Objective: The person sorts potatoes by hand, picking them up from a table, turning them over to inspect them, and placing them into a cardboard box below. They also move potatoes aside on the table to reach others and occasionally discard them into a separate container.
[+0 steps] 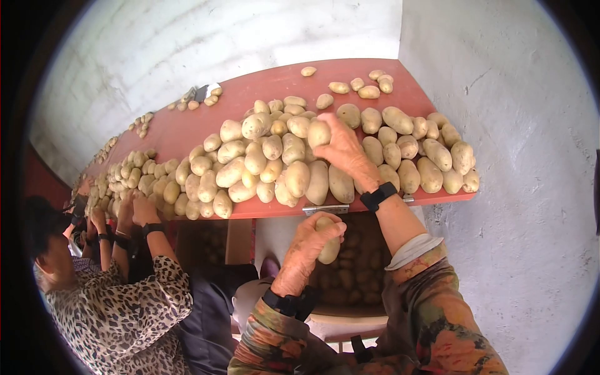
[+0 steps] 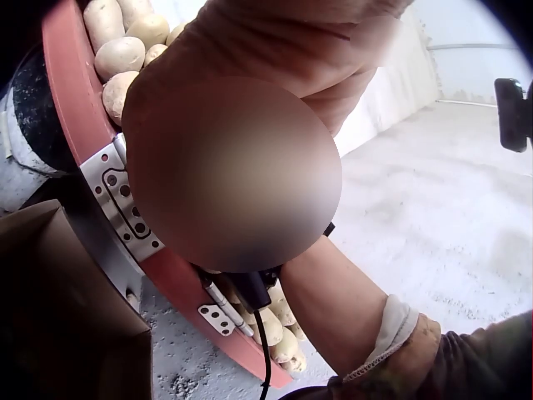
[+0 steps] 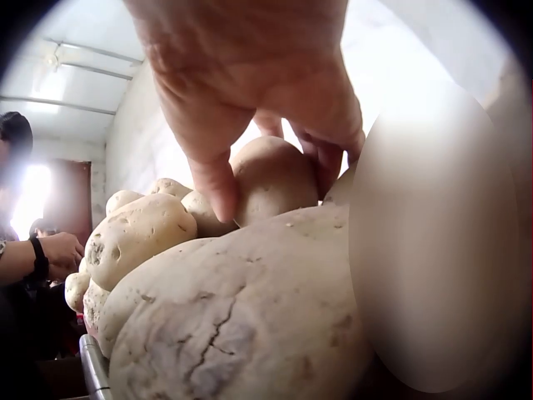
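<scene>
Tan potato (image 1: 319, 134) in R hand (image 1: 342, 149), 2nd potato (image 1: 328, 247) in L hand (image 1: 306, 245)

R pinches btwn thumb & fingers at pile (image 1: 255, 161); L's fingers curl round 2nd, partly hiding it, off near edge of red table (image 1: 269, 82). L-wrist cam: blur hides 2nd potato. Only R-wrist cam shows cracked potato (image 3: 216, 350) up close.

A red bench (image 1: 275, 78) runs along a smudged white wall (image 1: 250, 31) beside a scuffed grey wall (image 1: 512, 156); farther off, bright light glares near a reddish-brown door (image 3: 75, 193) beneath a pale ceiling (image 3: 79, 83).
</scene>
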{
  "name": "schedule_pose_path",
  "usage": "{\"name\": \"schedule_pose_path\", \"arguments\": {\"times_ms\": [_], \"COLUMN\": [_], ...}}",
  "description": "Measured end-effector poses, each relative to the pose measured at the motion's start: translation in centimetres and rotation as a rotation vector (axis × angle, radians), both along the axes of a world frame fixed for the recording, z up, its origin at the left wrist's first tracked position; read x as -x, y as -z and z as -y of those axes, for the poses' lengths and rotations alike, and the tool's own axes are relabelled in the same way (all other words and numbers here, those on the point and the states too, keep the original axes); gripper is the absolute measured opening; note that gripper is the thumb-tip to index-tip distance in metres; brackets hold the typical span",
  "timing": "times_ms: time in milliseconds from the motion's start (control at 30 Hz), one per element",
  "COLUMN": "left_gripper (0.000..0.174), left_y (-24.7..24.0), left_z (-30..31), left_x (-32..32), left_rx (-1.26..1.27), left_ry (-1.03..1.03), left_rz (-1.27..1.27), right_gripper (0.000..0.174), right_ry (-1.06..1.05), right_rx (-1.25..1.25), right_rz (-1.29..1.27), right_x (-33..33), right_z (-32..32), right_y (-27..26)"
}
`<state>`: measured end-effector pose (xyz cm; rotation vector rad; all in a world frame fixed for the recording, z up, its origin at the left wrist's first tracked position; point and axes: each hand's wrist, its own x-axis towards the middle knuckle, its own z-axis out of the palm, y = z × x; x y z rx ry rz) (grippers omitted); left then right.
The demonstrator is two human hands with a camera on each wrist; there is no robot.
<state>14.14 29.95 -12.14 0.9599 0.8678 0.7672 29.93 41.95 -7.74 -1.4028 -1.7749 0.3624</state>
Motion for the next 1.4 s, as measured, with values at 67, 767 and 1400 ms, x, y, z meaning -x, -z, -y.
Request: {"name": "schedule_pose_path", "arguments": {"times_ms": [67, 767, 1400], "left_gripper": [0.021, 0.028, 0.056], "left_y": [-0.1, 0.9, -1.0], "left_z": [0.1, 1.0, -0.5], "left_x": [0.0, -1.2, -1.9], "left_rx": [-0.001, -0.368, 0.026], "left_ry": [0.004, 0.183, -0.416], "left_rz": [0.012, -0.55, 0.419], "right_gripper": [0.06, 0.041, 0.026], "right_ry": [0.023, -0.26, -0.379], "right_rx": [0.01, 0.2, 0.343], "right_rz": [-0.389, -1.465, -1.044], "right_x": [-0.6, -6.7, 0.9], "right_z": [-0.2, 1.0, 5.0], "right_y": [-1.4, -2.4, -0.3]}}
